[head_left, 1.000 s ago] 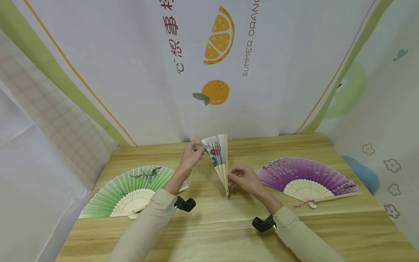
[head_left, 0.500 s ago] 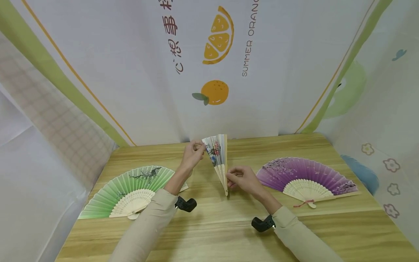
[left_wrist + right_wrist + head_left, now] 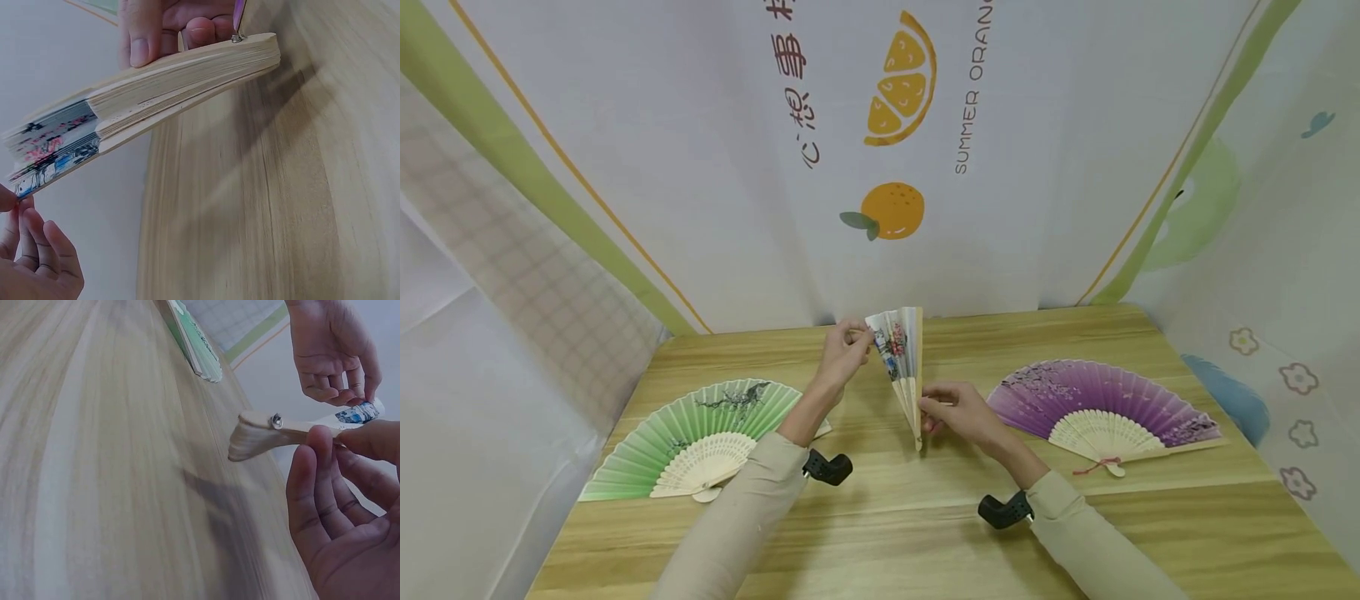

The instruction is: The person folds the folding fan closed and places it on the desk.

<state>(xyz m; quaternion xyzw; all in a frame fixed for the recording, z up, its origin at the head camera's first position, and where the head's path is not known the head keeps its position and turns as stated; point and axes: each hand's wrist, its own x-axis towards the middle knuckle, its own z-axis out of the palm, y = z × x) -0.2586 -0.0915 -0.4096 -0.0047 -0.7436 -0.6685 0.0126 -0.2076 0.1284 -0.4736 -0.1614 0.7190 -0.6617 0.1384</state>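
Between the two hands is a partly spread folding fan (image 3: 897, 354), white with blue and red printing and pale wooden ribs. My left hand (image 3: 844, 357) pinches its upper left edge between thumb and fingers. Lower down, my right hand (image 3: 958, 412) grips the right outer rib near the pivot. In the left wrist view the fan's ribs (image 3: 187, 90) are stacked close, raised over the table with a shadow beneath. The metal pivot pin (image 3: 276, 420) shows at the narrow end in the right wrist view, right beside the right fingertips.
A fully spread green folding fan (image 3: 715, 417) lies on the wooden table (image 3: 895, 533) at left, partly behind the left forearm. To the right lies a spread purple folding fan (image 3: 1097, 400) with a red cord. A white printed curtain (image 3: 1000, 250) hangs behind the table.
Both hands keep their holds on the white fan and stay almost still. The fan's spread looks nearly the same, with only a tiny shift of the left hand to the right.
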